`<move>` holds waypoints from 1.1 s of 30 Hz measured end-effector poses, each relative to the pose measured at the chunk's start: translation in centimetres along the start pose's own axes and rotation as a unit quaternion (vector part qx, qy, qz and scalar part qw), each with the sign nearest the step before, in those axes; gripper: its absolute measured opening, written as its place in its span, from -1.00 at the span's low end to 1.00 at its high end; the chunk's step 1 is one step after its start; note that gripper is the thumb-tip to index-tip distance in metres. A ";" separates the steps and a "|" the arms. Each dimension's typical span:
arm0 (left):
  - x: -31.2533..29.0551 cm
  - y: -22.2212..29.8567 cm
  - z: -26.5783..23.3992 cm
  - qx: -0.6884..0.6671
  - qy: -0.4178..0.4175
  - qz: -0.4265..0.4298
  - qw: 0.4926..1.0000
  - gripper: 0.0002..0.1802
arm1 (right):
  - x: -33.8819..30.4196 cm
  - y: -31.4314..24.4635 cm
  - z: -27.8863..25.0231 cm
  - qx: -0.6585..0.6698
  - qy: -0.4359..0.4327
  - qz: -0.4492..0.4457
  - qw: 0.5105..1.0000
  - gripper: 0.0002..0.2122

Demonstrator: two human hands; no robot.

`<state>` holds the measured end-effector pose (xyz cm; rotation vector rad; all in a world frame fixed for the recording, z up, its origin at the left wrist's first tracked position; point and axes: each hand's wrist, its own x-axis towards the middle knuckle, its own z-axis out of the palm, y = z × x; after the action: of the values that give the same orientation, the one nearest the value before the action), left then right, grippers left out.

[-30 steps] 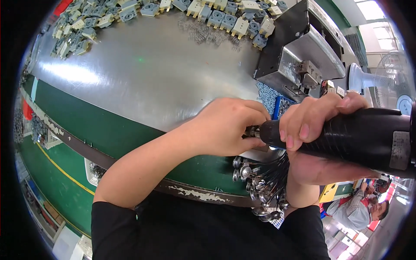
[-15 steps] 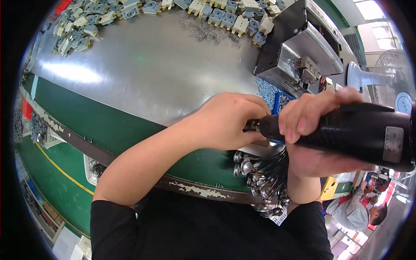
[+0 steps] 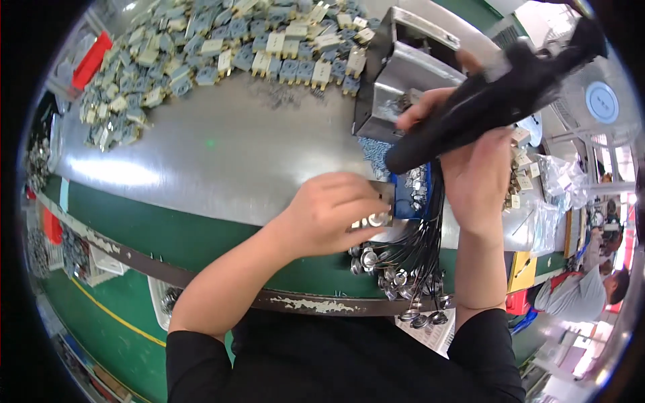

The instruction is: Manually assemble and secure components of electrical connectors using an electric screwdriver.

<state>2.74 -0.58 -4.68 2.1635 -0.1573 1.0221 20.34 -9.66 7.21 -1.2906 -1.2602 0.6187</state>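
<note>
My left hand (image 3: 332, 211) is closed near the front edge of the steel work surface. Its fingers pinch a small metal piece with a shiny round part (image 3: 377, 219), and a flat brownish plate (image 3: 384, 193) shows beside the fingertips. My right hand (image 3: 478, 185) is wrapped round a black power screwdriver (image 3: 463, 111), raised and tilted, its blunt nose toward the lower left. The driver's nose stands apart from the piece in the left hand. Motion blurs the driver's rear end and some right fingers. Black leads with round silver ends (image 3: 401, 277) lie between my forearms.
A blue tray (image 3: 404, 207) of small metal parts sits beside loose screws (image 3: 374, 149). Behind them stands a dark metal box device (image 3: 376, 87). Grey and cream switch-like blocks (image 3: 232, 40) and loose springs (image 3: 279, 94) cover the far side. Another person (image 3: 581, 295) is at right.
The screwdriver has lifted away from my left hand, swinging up and tilting. My left hand has moved slightly left and down, still pinching the piece. The view has shifted.
</note>
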 end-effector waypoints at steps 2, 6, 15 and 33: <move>-0.3 0.5 0.2 0.003 -0.013 0.005 1.000 -0.65 | -0.9 0.3 -0.2 -0.021 -0.007 -0.018 1.000 -0.11; -0.7 1.1 0.4 -0.029 -0.003 -0.062 0.998 -0.66 | -2.9 0.4 -0.7 -0.148 0.064 -0.082 0.983 -0.22; -0.9 1.7 0.0 0.023 -0.006 -0.030 0.999 -0.64 | -7.1 0.3 -1.8 -0.290 -0.262 0.009 0.920 -0.59; 1.3 4.7 0.3 0.095 0.075 -0.033 0.992 -0.51 | -8.0 2.9 -2.6 -0.401 -0.107 -0.226 0.881 -0.64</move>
<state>1.99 -3.93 -1.27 2.2328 0.0854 1.1983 21.36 -17.09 2.39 -1.5150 -2.0483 -0.1459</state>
